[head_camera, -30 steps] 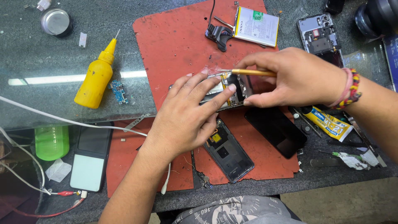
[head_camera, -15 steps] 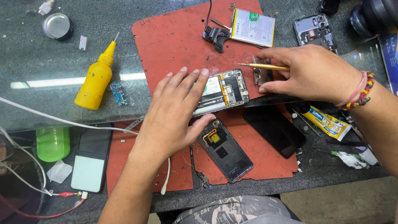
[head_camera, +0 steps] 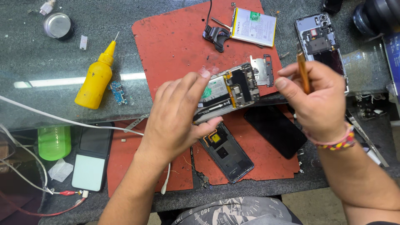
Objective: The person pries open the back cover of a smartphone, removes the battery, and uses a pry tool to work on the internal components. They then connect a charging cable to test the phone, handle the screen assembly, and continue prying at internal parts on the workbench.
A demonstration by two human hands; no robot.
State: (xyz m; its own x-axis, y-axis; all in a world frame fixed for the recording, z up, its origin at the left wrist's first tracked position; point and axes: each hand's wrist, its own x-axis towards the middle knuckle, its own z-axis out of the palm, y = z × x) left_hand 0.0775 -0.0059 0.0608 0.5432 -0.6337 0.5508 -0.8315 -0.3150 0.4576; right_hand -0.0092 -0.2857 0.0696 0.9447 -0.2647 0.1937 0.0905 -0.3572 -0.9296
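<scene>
The left hand (head_camera: 175, 121) grips an opened smartphone (head_camera: 227, 91) by its lower end, fingers wrapped over the face and thumb beneath, holding it tilted just above the red work mat (head_camera: 175, 41). Its battery and circuit board lie exposed. The right hand (head_camera: 316, 100) is closed around a slim yellow-handled tool (head_camera: 303, 71), held upright, tip hidden in the grip; a small silver metal shield plate (head_camera: 262, 68) sits just beside the phone's upper end, near those fingers.

Below the phone, on the mat, lie a dark back cover (head_camera: 227, 152) and a black screen panel (head_camera: 275, 131). Farther off rest a loose battery (head_camera: 254, 27), another stripped phone frame (head_camera: 318, 39) and a yellow squeeze bottle (head_camera: 98, 77) on the glass tabletop (head_camera: 50, 62).

This looks like mid-disassembly, the board area being worked on. Bringing the tool's tip to the board would call for a steady left hold and a fine touch.
</scene>
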